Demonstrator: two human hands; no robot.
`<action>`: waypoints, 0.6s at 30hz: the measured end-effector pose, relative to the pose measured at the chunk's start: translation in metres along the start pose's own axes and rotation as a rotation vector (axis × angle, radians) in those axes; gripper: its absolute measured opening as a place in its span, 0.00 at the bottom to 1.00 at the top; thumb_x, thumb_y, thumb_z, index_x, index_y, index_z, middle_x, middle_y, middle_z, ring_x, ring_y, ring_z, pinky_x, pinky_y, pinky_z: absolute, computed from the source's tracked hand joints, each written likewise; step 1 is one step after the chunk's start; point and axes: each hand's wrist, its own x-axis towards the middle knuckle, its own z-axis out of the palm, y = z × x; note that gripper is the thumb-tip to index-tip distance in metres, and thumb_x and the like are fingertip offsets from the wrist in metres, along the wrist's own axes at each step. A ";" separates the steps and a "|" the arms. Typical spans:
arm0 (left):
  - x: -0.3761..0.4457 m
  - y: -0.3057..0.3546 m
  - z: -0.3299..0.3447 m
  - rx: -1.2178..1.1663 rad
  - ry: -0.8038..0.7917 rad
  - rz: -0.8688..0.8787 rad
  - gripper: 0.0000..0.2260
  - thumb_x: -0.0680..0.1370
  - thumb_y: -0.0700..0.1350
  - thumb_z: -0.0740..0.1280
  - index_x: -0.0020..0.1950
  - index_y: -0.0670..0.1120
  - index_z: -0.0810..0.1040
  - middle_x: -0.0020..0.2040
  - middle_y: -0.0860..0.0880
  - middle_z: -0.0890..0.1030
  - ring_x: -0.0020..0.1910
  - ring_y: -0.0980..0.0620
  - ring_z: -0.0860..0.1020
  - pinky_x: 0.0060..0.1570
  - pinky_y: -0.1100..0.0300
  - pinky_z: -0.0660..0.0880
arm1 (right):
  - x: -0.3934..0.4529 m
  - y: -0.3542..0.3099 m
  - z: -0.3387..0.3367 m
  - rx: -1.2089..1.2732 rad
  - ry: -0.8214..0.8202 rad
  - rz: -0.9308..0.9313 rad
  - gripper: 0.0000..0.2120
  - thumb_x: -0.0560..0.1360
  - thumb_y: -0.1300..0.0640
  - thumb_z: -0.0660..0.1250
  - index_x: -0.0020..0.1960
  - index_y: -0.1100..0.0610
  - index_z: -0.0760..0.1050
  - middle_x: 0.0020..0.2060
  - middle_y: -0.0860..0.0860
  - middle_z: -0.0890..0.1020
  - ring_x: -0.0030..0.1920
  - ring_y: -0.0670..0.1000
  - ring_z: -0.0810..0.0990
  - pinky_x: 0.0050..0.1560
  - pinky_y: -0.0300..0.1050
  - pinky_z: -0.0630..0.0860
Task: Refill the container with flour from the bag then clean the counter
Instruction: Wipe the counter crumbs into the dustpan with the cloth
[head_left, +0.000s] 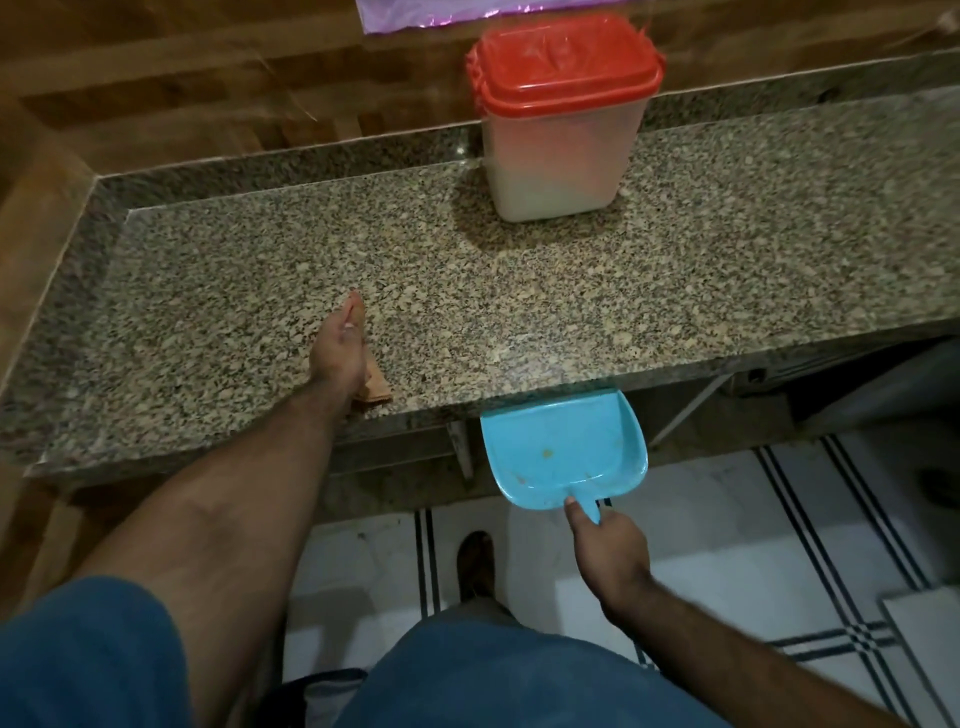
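Right hand grips blue dustpan handle, its mouth tucked under counter edge. Left hand presses brown cloth, lying leftward of the pan; sweep goes right. Red-lidded flour container at back.

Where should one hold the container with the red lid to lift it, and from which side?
Take the container by its two side walls just under the red lid, coming from above and in front. It stands upright on the counter, the lid rim overhangs the walls, and the wall stands close behind.
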 end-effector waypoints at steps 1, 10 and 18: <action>0.006 0.000 0.002 0.009 -0.004 -0.002 0.19 0.86 0.63 0.61 0.77 0.64 0.73 0.61 0.55 0.84 0.32 0.49 0.78 0.30 0.54 0.79 | 0.003 -0.002 0.003 0.004 0.012 0.018 0.24 0.83 0.35 0.61 0.45 0.55 0.80 0.39 0.52 0.84 0.41 0.54 0.83 0.41 0.48 0.78; 0.024 -0.035 0.026 0.344 -0.233 0.162 0.19 0.83 0.55 0.70 0.71 0.53 0.71 0.55 0.47 0.82 0.47 0.45 0.83 0.41 0.51 0.82 | 0.018 -0.006 0.007 0.006 0.021 0.092 0.26 0.83 0.35 0.61 0.45 0.57 0.80 0.38 0.53 0.84 0.40 0.54 0.83 0.37 0.46 0.75; -0.042 -0.022 0.109 0.477 -0.104 0.207 0.25 0.85 0.40 0.61 0.79 0.62 0.69 0.72 0.45 0.79 0.55 0.40 0.84 0.44 0.49 0.84 | 0.027 -0.015 0.007 0.023 0.076 0.089 0.24 0.83 0.39 0.64 0.34 0.52 0.71 0.32 0.51 0.79 0.37 0.55 0.80 0.38 0.47 0.73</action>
